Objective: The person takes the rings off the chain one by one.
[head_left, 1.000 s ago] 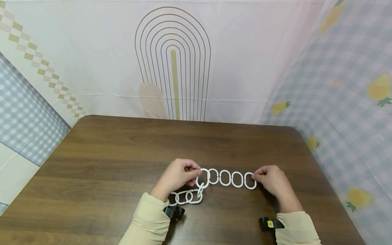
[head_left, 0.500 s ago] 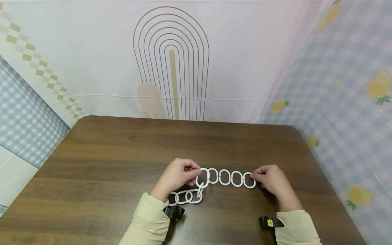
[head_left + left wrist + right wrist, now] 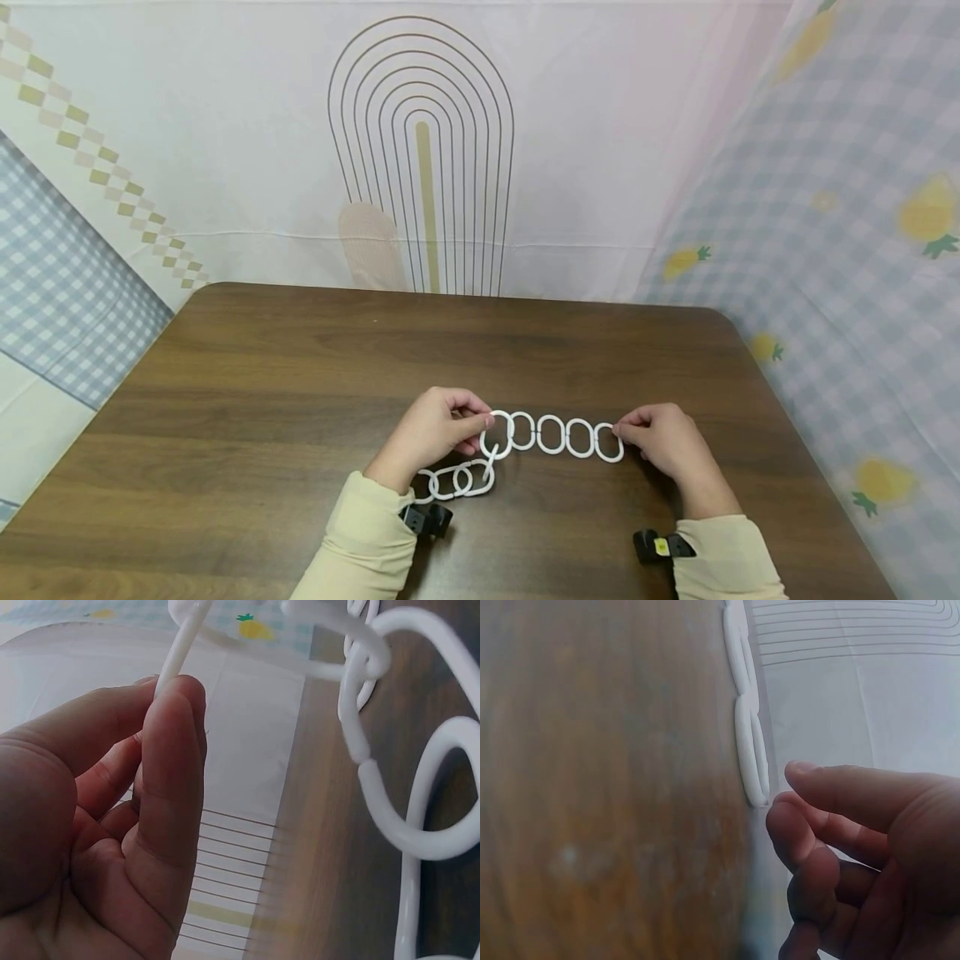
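A chain of white plastic links runs between the hands. My left hand (image 3: 438,429) pinches one link (image 3: 180,649) between thumb and fingers, holding it tilted up. From that link the chain hangs down to several interlocked links (image 3: 472,493) beside the left wrist, some hidden behind the sleeve. To the right, several links lie in a row on the table. At its right end, my right hand (image 3: 663,433) has its fingertips close to the last link (image 3: 748,750). In the right wrist view the thumb and index finger are slightly parted, with nothing between them.
The brown wooden table (image 3: 300,358) extends around the hands, its far edge against a pale patterned cloth (image 3: 262,167). A checked cloth with yellow fruit (image 3: 825,292) hangs along the right side. Black wrist cameras (image 3: 427,520) sit at both cuffs.
The end link at the right has shifted slightly left, along with the right fingertips. The hanging links by the left hand have risen a little. The left hand keeps its pinch.
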Action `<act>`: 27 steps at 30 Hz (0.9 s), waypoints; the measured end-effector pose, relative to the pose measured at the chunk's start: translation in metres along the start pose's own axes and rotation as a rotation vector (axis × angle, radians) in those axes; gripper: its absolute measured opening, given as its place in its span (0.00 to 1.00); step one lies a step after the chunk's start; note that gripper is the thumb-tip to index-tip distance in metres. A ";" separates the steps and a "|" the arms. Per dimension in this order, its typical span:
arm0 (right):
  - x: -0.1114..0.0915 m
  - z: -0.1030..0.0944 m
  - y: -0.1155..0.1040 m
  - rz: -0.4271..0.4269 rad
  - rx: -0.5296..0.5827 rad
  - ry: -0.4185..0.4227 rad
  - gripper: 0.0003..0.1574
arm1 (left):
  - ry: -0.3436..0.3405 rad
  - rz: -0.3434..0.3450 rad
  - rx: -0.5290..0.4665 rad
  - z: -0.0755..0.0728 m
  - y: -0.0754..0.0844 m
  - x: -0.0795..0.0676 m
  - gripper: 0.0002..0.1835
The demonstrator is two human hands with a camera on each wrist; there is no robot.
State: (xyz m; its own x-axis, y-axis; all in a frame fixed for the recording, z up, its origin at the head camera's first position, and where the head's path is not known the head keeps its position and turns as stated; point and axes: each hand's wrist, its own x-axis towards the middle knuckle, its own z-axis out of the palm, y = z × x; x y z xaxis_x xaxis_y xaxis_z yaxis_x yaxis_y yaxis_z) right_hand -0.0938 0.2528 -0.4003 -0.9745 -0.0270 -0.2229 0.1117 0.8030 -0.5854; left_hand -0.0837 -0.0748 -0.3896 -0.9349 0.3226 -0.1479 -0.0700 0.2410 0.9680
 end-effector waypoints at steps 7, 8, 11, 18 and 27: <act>0.000 0.001 -0.002 -0.027 -0.015 0.021 0.11 | 0.000 0.000 -0.014 0.000 0.001 0.000 0.05; 0.000 0.001 -0.002 -0.030 -0.016 0.023 0.11 | 0.001 -0.001 -0.017 0.000 0.001 0.000 0.05; -0.001 0.001 -0.004 -0.037 -0.021 0.025 0.10 | 0.005 -0.008 -0.021 0.000 0.001 0.000 0.05; 0.000 0.003 -0.007 -0.057 -0.024 0.030 0.09 | 0.009 -0.005 -0.019 0.000 0.001 0.000 0.04; -0.001 0.008 -0.011 -0.094 0.011 0.044 0.08 | 0.005 -0.003 -0.040 0.001 0.001 0.000 0.05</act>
State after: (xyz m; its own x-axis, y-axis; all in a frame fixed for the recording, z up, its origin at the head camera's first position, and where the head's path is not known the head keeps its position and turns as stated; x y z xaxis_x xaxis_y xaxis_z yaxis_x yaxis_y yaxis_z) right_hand -0.0929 0.2386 -0.4001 -0.9883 -0.0754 -0.1325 0.0216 0.7914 -0.6109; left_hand -0.0837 -0.0737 -0.3889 -0.9364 0.3172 -0.1503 -0.0869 0.2054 0.9748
